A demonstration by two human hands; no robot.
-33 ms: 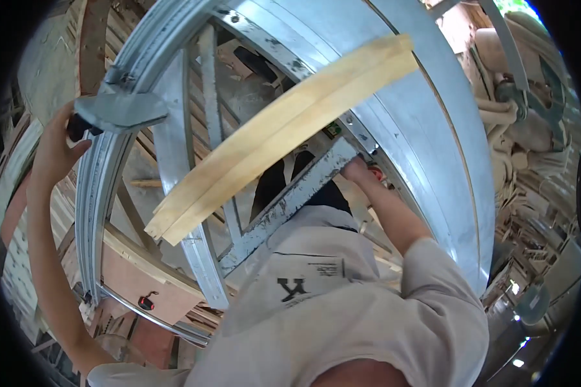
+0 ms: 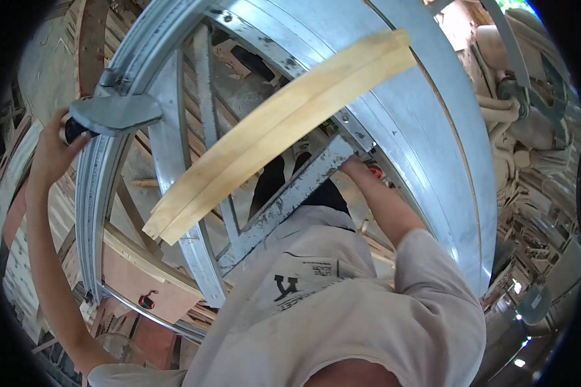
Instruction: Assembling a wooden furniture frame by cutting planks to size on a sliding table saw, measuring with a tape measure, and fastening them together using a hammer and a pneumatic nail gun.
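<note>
Fingers (image 2: 79,142) of our left hand (image 2: 49,153) were curled round a black knob (image 2: 75,131) beside a grey plate (image 2: 119,115). Our right hand (image 2: 353,167) met the metal counter's (image 2: 419,174) inner edge, near a red part (image 2: 376,171); its grip we could not tell. Between them, a curved wooden strip (image 2: 277,132) slanted across the counter and over a metal bar (image 2: 171,122).

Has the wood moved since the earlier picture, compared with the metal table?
No: the wood shows no clear shift. Its right end still meets the seam in the metal table at about the same place.
</note>
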